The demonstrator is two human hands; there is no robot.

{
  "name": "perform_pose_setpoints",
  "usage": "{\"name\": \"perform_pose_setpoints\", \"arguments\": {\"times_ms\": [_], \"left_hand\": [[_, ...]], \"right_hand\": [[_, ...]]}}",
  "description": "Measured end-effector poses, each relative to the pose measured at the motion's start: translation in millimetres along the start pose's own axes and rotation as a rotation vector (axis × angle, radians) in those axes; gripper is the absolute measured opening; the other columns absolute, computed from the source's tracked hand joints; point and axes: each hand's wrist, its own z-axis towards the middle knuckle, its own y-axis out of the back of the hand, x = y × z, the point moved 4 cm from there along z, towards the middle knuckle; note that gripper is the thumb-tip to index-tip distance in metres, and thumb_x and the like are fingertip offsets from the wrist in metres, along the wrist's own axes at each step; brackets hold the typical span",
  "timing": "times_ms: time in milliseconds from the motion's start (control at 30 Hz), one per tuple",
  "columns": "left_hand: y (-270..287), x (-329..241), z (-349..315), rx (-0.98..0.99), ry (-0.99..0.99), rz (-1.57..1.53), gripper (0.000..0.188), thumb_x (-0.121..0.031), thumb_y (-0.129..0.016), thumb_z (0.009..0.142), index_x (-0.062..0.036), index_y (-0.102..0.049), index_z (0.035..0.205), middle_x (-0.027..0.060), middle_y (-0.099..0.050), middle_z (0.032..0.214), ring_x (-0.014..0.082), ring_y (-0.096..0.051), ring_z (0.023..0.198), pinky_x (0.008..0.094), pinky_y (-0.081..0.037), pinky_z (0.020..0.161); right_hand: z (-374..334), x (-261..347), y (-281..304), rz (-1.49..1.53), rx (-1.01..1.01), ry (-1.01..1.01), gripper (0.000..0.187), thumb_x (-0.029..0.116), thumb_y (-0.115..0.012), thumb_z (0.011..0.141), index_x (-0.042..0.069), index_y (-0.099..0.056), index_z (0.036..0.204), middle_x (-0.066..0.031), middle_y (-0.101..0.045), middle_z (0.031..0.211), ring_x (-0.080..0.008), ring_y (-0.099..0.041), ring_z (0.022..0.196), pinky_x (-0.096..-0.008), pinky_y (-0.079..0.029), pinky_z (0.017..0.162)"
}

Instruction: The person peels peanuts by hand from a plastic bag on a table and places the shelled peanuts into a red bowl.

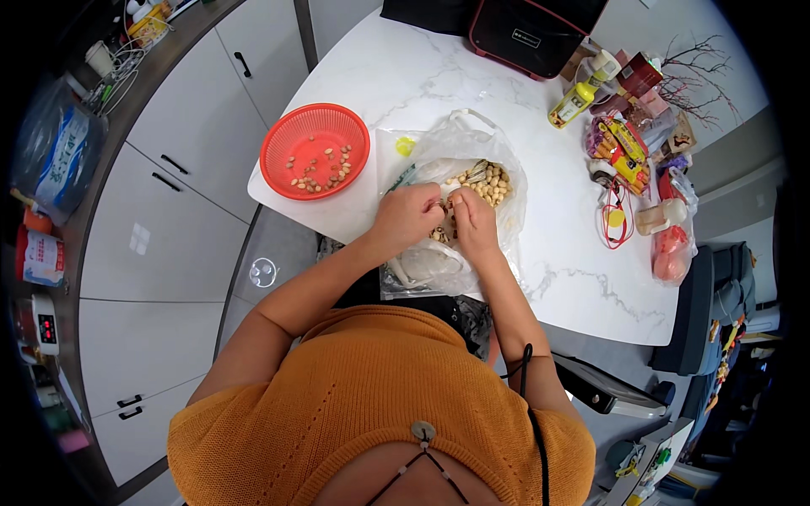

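My left hand (407, 216) and my right hand (474, 223) come together over a white plastic bag (512, 164), both with fingers closed in a pinch. Between their fingertips shows a small brown piece, mostly hidden; it looks like a peanut. Pale unshelled peanuts (493, 187) fill the far right part of the open bag, beyond my right hand. Below my fingers lie darker bits (439, 234) that look like broken shells. To the left, apart from the bag, a red plastic colander (359, 143) holds scattered tan and brown kernels (341, 172).
The white marbled table (582, 291) carries a black and red appliance (531, 38) at the far side. At the right stand a yellow bottle (574, 103), snack packets (623, 150), a red cord (616, 219) and a bag of red fruit (672, 253). White cabinets (169, 228) line the left.
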Motion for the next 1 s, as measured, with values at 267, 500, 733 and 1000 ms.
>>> {"name": "perform_pose_setpoints", "arguments": {"times_ms": [267,500,733,1000], "left_hand": [[10,4,0,0.058,0.122,-0.09,0.005,-0.005,-0.057,0.078,-0.0014,-0.055,0.078,0.0036,-0.049,0.062,0.0094,-0.046,0.054,0.0249,-0.039,0.051],[6,3,1,-0.016,-0.009,-0.3,0.009,0.0,-0.059,0.079,0.0,-0.06,0.088,0.003,-0.052,0.081,0.0073,-0.047,0.061,0.02,-0.041,0.057],[5,0,0,0.013,0.027,-0.256,0.01,0.0,-0.063,0.077,0.0003,-0.061,0.087,0.0019,-0.052,0.08,0.0057,-0.045,0.058,0.0191,-0.04,0.056],[6,2,-1,-0.029,0.062,-0.261,0.011,-0.003,-0.064,0.077,-0.0007,-0.061,0.087,0.0001,-0.054,0.071,0.0033,-0.046,0.055,0.019,-0.039,0.052]], "right_hand": [[-1,-13,1,0.266,0.065,-0.217,0.023,0.02,-0.044,0.092,0.003,-0.055,0.081,-0.0035,-0.053,0.065,-0.0111,-0.048,0.058,-0.0254,-0.04,0.055],[-6,-32,-8,0.491,0.175,-0.343,0.028,0.025,-0.046,0.094,0.003,-0.057,0.08,0.0019,-0.051,0.065,-0.0042,-0.042,0.058,-0.0194,-0.035,0.053],[-5,-31,-10,0.476,0.187,-0.272,0.026,0.024,-0.047,0.094,0.004,-0.057,0.081,0.0023,-0.052,0.066,-0.0045,-0.043,0.059,-0.0189,-0.036,0.054],[-4,-21,-10,0.39,0.166,-0.225,0.018,0.019,-0.051,0.091,0.004,-0.056,0.083,0.0027,-0.051,0.067,-0.0054,-0.044,0.062,-0.0201,-0.037,0.057]]}}
